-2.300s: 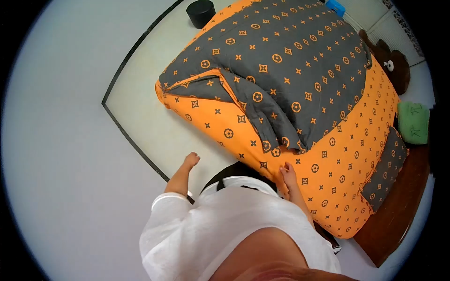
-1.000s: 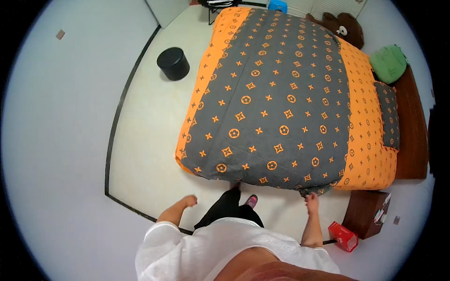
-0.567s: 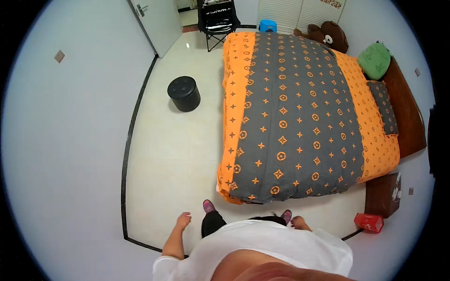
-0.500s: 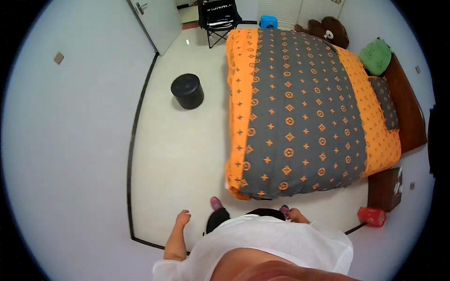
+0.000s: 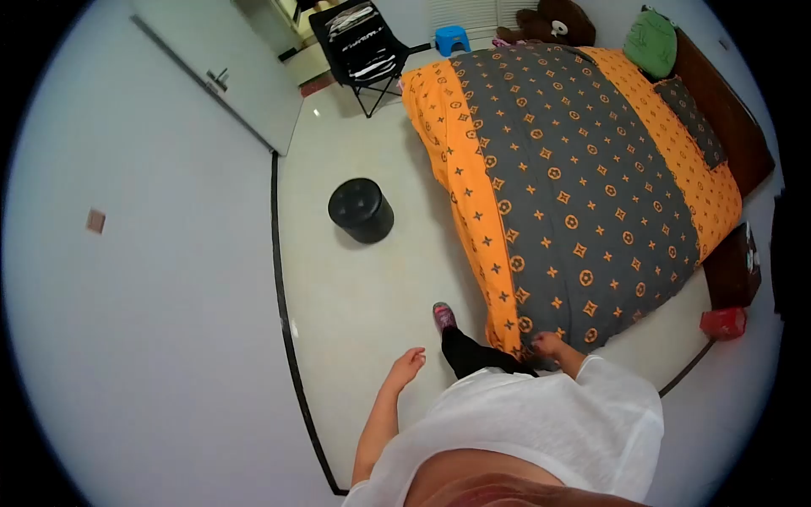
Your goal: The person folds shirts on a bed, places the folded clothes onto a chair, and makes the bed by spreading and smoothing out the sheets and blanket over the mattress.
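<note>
My left hand [image 5: 410, 365] hangs over the pale floor, left of my forward foot, its fingers loosely bent and slightly apart with nothing in them. Close by the near corner of the bed is my right hand [image 5: 549, 344], seen small above the edge of the quilt; its fingers look loosely curled and apart, and whether they touch the cloth is unclear. The grey quilt [image 5: 583, 194] with orange figures lies spread over the bed. Its orange border [image 5: 477, 215] runs down the foot side. At the near corner the grey cloth bunches beside my dark trousers.
A round black stool [image 5: 361, 211] stands left of the bed. Behind are a door [image 5: 224, 76], a folding chair [image 5: 359, 51] with clothes and a blue stool [image 5: 452, 40]. Right are a nightstand [image 5: 731, 275] and a red bag [image 5: 723, 324]. A brown plush toy [image 5: 562, 24] sits beyond the bed.
The view has turned and moved toward the foot of the bed. Since the earliest frame, the folded-back quilt has come to lie spread out. My right hand is now by the near foot corner.
</note>
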{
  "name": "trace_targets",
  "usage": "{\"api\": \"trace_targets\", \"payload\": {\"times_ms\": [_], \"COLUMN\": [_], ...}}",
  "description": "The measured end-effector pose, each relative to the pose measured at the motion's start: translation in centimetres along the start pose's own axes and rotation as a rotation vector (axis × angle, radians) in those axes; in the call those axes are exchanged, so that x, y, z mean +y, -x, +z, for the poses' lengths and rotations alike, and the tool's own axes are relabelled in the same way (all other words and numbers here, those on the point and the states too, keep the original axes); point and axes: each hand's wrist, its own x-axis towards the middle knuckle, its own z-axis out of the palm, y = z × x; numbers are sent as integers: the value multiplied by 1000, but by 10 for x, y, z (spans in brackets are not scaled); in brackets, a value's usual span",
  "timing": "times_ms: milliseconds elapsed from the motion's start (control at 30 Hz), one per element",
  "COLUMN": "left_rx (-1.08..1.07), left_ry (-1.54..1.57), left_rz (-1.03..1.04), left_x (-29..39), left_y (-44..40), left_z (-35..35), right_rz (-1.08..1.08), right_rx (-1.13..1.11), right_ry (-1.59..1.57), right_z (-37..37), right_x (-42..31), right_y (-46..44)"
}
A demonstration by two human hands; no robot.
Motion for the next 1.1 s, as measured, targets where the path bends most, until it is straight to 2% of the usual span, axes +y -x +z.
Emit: {"api": "trace_targets", "payload": {"times_ms": [33,100,167,200,233,267,300,333,367,400,467,567,600,667,700,767,833,867,900,933,1000,1033,1067,1100], "left_rx": [-11,116,333,445,98,-90,25,14,-32,-80,-137,560,462,471,391,250,248,242,102,239,233,224,191,67], "left_ry": [-17,158,123,346,-377,-1087,-1125,-1114,-1067,-1018,-963,707,624,553,347,-217,-393,-358,-848,-610,-495,-439,-469,-426], "left_rz": [8,-161,-270,-422,-317,-51,-210,-209,-263,-318,-374,-800,-753,-906,-817,-470,-219,-245,-50,-13,108,167,271,144], "left_x": [1,-2,-35,-71,-168,-205,-237,-234,-234,-231,-218,-175,-154,-73,-70,-55,-23,20,66,81,172,223,286,364], "left_y": [-11,-19,-22,-19,-9,1,17,18,23,29,26,-42,-61,-134,-173,-273,-390,-450,-515,-586,-695,-748,-776,-785], "left_z": [-19,-54,-94,-110,-131,-151,-154,-167,-186,-203,-214,-259,-279,-321,-347,-414,-463,-483,-497,-503,-486,-476,-454,-430], "right_rz": [64,142,-66,-169,-260,-354,-87,178,41,110,29,-72,-73,5,102,224,419,529,552,566,693,709,710,718], "right_rx": [-48,-101,-133,-144,-171,-213,-115,-5,59,88,96,113,123,152,168,208,275,279,290,304,435,423,435,445], "right_ry": [35,69,322,444,565,683,300,-72,-108,-415,-641,-714,-683,-706,-714,-776,-889,-991,-1021,-1057,-1083,-1097,-1338,-1577], "right_z": [8,3,-32,-50,-64,-75,-94,-125,-135,-164,-189,-226,-237,-256,-254,-238,-244,-242,-230,-223,-236,-226,-216,-205], "right_x": [16,13,-26,-47,-63,-84,-117,-159,-166,-208,-238,-283,-294,-306,-303,-279,-269,-271,-254,-241,-265,-257,-239,-232], "right_y": [-16,-39,-74,-90,-95,-90,-102,-119,-155,-162,-212,-262,-273,-296,-301,-317,-319,-311,-307,-312,-303,-311,-319,-328]}}
